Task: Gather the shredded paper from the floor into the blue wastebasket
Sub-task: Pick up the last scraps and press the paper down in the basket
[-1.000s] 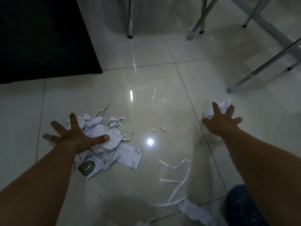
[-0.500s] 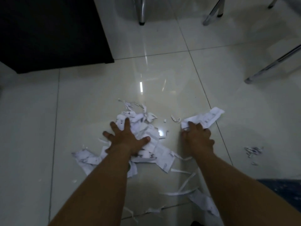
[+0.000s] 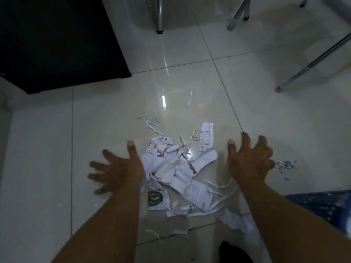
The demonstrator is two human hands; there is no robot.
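Note:
A heap of white shredded paper [image 3: 178,168] lies on the glossy tiled floor between my two hands. My left hand [image 3: 117,168] is spread with straight fingers just left of the heap, its thumb side against the paper. My right hand [image 3: 250,160] is to the right of the heap with fingers spread and slightly bent, holding nothing. Loose strips [image 3: 218,204] trail toward me. A small cluster of scraps [image 3: 284,165] lies right of my right hand. The blue wastebasket [image 3: 322,207] shows partly at the lower right behind my right forearm.
A black cabinet [image 3: 57,38] stands at the upper left. Metal chair and table legs [image 3: 159,16] rise at the top, and a slanted leg [image 3: 313,61] runs at the upper right. A dark shape [image 3: 233,253] sits at the bottom edge.
Both hands have come off the paper and moved apart to either side of the heap, fingers now spread. The paper is bunched into a tighter central heap.

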